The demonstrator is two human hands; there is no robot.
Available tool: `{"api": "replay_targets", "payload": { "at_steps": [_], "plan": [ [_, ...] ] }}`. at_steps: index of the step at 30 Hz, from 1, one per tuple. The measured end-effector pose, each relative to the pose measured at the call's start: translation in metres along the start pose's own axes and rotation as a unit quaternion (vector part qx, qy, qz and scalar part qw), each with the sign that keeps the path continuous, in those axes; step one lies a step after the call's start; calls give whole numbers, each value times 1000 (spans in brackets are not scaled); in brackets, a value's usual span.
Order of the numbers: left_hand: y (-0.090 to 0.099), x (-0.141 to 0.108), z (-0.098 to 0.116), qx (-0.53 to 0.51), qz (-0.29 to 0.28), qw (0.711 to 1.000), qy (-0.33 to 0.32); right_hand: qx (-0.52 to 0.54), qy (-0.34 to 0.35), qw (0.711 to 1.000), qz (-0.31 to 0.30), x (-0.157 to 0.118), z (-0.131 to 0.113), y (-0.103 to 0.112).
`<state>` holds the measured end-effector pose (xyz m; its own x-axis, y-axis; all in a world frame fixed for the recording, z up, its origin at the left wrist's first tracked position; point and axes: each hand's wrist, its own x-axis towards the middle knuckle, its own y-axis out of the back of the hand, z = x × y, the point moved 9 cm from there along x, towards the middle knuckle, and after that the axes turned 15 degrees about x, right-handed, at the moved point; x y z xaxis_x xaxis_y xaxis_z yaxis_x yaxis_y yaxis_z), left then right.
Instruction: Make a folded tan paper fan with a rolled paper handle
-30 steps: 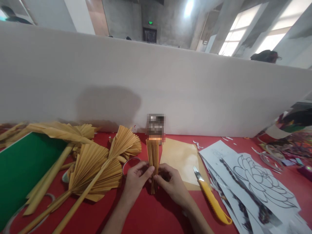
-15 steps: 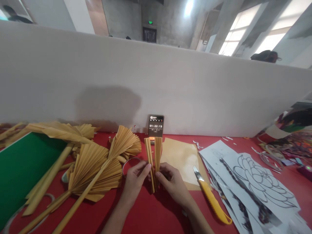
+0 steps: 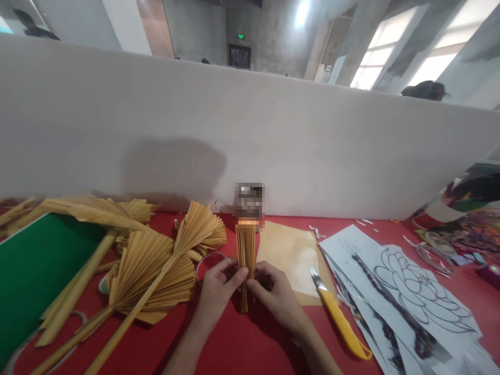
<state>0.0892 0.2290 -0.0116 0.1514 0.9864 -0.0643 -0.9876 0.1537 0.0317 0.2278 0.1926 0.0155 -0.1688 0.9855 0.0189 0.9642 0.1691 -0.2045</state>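
You seem to be handling the folds, left hand [image 3: 215,286] and right hand [image 3: 279,296] pinching the upright pleated paper [image 3: 246,247] at twelve o'clock, which likely calls for even pressure.

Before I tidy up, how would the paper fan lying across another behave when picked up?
The top paper fan should feel light for its size, being folded paper. Its long stem looks rolled and fairly stiff, while the thin pleats may flex or crease. Pushed, it could drag the lower fan, which it lies across.
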Motion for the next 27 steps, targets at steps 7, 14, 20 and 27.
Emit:
{"api": "replay_targets", "payload": {
  "at_steps": [7,14,20,27],
  "plan": [
    [0,0,1,-7,5,1000,-6,-14,-4,1000,0,0,1,0],
    [1,0,0,-2,9,1000,7,-15,-9,1000,-4,-1,2,-1],
    [0,0,-3,-7,2,1000,2,-14,-9,1000,-6,-1,4,-1],
    [-1,1,0,-15,-2,1000,7,-12,-10,1000,-6,-1,5,-2]
  ]
}}
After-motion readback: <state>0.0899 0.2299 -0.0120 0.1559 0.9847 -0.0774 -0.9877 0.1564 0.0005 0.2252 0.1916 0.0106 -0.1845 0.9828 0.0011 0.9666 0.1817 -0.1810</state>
